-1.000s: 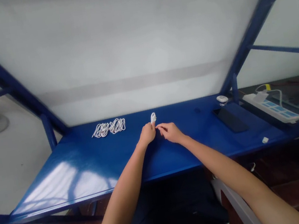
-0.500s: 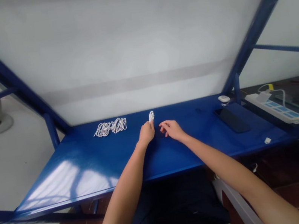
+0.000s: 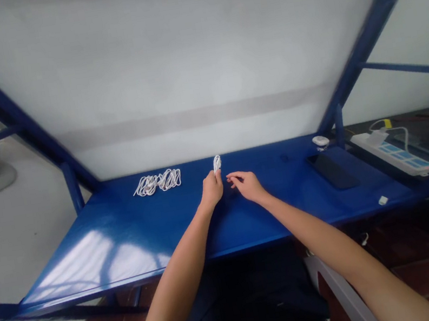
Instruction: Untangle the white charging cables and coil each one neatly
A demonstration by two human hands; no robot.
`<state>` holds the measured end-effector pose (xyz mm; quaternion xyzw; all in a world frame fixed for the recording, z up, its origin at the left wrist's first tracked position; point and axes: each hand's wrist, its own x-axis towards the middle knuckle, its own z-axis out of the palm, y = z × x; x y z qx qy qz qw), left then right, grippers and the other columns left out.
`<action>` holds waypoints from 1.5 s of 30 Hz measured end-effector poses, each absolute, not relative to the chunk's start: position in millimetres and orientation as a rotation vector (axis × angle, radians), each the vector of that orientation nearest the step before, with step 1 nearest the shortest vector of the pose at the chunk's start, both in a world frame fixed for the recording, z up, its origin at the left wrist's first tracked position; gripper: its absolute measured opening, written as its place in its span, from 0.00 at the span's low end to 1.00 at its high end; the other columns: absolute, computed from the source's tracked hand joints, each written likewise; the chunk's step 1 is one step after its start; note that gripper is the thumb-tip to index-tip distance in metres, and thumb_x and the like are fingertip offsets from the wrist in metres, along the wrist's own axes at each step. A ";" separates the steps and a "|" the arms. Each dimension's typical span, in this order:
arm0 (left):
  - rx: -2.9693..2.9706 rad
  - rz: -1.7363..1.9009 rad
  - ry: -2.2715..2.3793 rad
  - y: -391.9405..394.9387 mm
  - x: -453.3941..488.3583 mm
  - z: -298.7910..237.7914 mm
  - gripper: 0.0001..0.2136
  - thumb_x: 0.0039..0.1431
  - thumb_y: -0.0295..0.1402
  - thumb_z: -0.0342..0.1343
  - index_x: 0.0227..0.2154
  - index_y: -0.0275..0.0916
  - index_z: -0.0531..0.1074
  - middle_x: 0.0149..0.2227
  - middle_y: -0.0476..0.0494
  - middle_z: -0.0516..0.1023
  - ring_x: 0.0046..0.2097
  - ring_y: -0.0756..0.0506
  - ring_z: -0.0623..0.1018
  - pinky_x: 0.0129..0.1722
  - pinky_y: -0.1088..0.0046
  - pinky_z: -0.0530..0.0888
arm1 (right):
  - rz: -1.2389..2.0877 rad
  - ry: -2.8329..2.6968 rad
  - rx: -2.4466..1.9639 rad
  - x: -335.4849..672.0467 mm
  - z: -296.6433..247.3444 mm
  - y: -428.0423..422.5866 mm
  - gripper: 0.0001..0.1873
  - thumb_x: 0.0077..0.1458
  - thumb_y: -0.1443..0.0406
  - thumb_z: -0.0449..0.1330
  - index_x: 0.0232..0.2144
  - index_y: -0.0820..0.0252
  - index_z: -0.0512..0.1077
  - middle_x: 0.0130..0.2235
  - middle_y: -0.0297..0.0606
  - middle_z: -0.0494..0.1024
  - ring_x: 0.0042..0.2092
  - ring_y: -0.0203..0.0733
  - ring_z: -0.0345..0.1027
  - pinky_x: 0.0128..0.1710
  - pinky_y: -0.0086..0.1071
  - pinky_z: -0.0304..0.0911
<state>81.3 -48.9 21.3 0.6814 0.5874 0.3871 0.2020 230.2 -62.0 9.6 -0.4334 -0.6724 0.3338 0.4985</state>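
My left hand (image 3: 212,187) is closed around a folded bundle of white cable (image 3: 217,164), whose loops stick up above the thumb. Just right of it, my right hand (image 3: 246,184) has its thumb and forefinger drawn together in a pinch. Whatever lies between those fingertips, if anything, is too small to make out. Both hands are over the blue table (image 3: 270,222). Farther left on the tabletop lie coiled white cables (image 3: 157,182), side by side near the back.
A dark phone (image 3: 331,171) lies at the right, with a small white round object (image 3: 320,141) behind it. Near the front right edge sits a small white piece (image 3: 383,200). A white power strip (image 3: 398,154) stands beyond the table's right side. Blue frame posts rise at both sides.
The fingertips of my right hand have come closer together and slightly nearer the left hand. My left hand still holds the cable bundle, moved very slightly up.
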 end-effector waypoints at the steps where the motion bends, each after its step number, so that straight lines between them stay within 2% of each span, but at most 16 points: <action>1: 1.899 1.097 1.628 -48.8 81.7 20.3 0.16 0.68 0.37 0.41 0.25 0.39 0.65 0.24 0.45 0.72 0.28 0.47 0.72 0.30 0.73 0.62 | 0.806 -1.610 -1.038 230.1 9.8 -62.2 0.14 0.55 0.62 0.56 0.37 0.60 0.79 0.36 0.42 0.82 0.29 0.40 0.77 0.33 0.35 0.74; 5: 1.811 1.176 1.531 -47.8 85.5 15.7 0.16 0.67 0.38 0.44 0.23 0.39 0.62 0.22 0.48 0.68 0.25 0.49 0.70 0.27 0.74 0.62 | 0.798 -1.546 -1.005 229.8 11.9 -63.0 0.14 0.54 0.60 0.57 0.37 0.61 0.79 0.37 0.42 0.82 0.32 0.42 0.77 0.37 0.36 0.75; 10: 1.231 1.228 1.217 -48.5 92.3 19.6 0.17 0.66 0.43 0.44 0.24 0.40 0.58 0.18 0.56 0.60 0.17 0.54 0.62 0.18 0.78 0.59 | 0.866 -1.468 -0.994 229.6 15.1 -61.8 0.16 0.52 0.57 0.59 0.36 0.61 0.79 0.35 0.43 0.82 0.32 0.42 0.77 0.38 0.38 0.74; 14: 0.961 1.227 1.012 -51.6 93.3 28.7 0.17 0.64 0.45 0.49 0.25 0.39 0.58 0.18 0.57 0.59 0.15 0.56 0.60 0.15 0.80 0.56 | 0.919 -1.438 -1.001 229.1 17.6 -61.9 0.16 0.50 0.55 0.61 0.35 0.60 0.80 0.36 0.42 0.82 0.32 0.42 0.76 0.38 0.39 0.74; 18: 0.816 1.212 0.923 -53.5 92.0 34.9 0.17 0.62 0.45 0.52 0.25 0.39 0.58 0.18 0.58 0.58 0.15 0.58 0.58 0.14 0.82 0.53 | 0.956 -1.407 -1.008 227.4 20.3 -64.3 0.17 0.49 0.55 0.62 0.36 0.60 0.80 0.37 0.42 0.82 0.31 0.41 0.75 0.35 0.37 0.74; 21: 0.742 1.187 0.860 -54.0 91.1 36.9 0.17 0.62 0.44 0.53 0.26 0.38 0.59 0.18 0.59 0.57 0.15 0.59 0.55 0.14 0.83 0.50 | 0.974 -1.394 -1.003 226.3 22.4 -66.5 0.17 0.48 0.55 0.62 0.36 0.60 0.80 0.37 0.42 0.82 0.31 0.41 0.74 0.28 0.34 0.72; 28: 0.852 1.260 0.818 -54.7 86.8 39.8 0.16 0.65 0.44 0.49 0.26 0.40 0.57 0.17 0.59 0.54 0.14 0.57 0.54 0.12 0.82 0.48 | 0.841 -1.392 -1.036 240.2 28.0 -62.5 0.18 0.52 0.56 0.59 0.39 0.61 0.79 0.38 0.44 0.82 0.29 0.38 0.72 0.22 0.29 0.67; 31: 0.896 1.227 0.727 -57.3 84.7 42.6 0.18 0.63 0.47 0.50 0.26 0.40 0.57 0.17 0.60 0.53 0.14 0.57 0.52 0.12 0.82 0.48 | 0.729 -1.300 -1.109 245.8 27.6 -59.6 0.21 0.54 0.56 0.58 0.46 0.62 0.75 0.41 0.45 0.81 0.27 0.36 0.71 0.20 0.28 0.65; 33: 0.948 1.108 0.655 -60.7 85.5 43.4 0.19 0.61 0.49 0.52 0.26 0.40 0.57 0.18 0.60 0.52 0.14 0.58 0.51 0.12 0.82 0.48 | 0.723 -1.295 -1.137 244.9 25.9 -59.7 0.21 0.53 0.56 0.58 0.46 0.61 0.73 0.41 0.45 0.81 0.26 0.36 0.72 0.20 0.28 0.65; 38: 1.110 0.880 0.620 -68.8 92.8 39.8 0.19 0.59 0.50 0.54 0.26 0.40 0.59 0.17 0.60 0.52 0.15 0.58 0.51 0.13 0.82 0.49 | 0.966 -1.295 -1.084 236.2 21.1 -58.4 0.15 0.49 0.57 0.62 0.36 0.60 0.73 0.35 0.43 0.81 0.30 0.42 0.75 0.21 0.28 0.65; 41: 1.178 0.875 0.669 -69.8 94.1 38.0 0.19 0.59 0.49 0.54 0.26 0.39 0.60 0.17 0.59 0.53 0.15 0.58 0.51 0.13 0.82 0.49 | 1.137 -1.218 -1.031 235.1 20.3 -54.8 0.19 0.46 0.57 0.64 0.40 0.59 0.72 0.35 0.39 0.81 0.32 0.42 0.75 0.22 0.27 0.66; 43: 1.195 0.881 0.692 -69.3 92.8 37.7 0.19 0.60 0.49 0.54 0.26 0.39 0.59 0.18 0.59 0.53 0.16 0.58 0.52 0.14 0.82 0.50 | 1.179 -1.207 -1.003 235.7 20.9 -53.7 0.23 0.46 0.58 0.65 0.46 0.57 0.70 0.37 0.37 0.81 0.33 0.40 0.75 0.25 0.27 0.67; 45: 1.201 0.869 0.695 -68.8 90.7 38.1 0.19 0.60 0.50 0.54 0.26 0.39 0.59 0.17 0.59 0.52 0.16 0.58 0.52 0.14 0.82 0.51 | 1.182 -1.240 -0.965 236.3 22.3 -54.2 0.24 0.46 0.59 0.65 0.47 0.57 0.70 0.37 0.37 0.81 0.34 0.40 0.75 0.29 0.29 0.69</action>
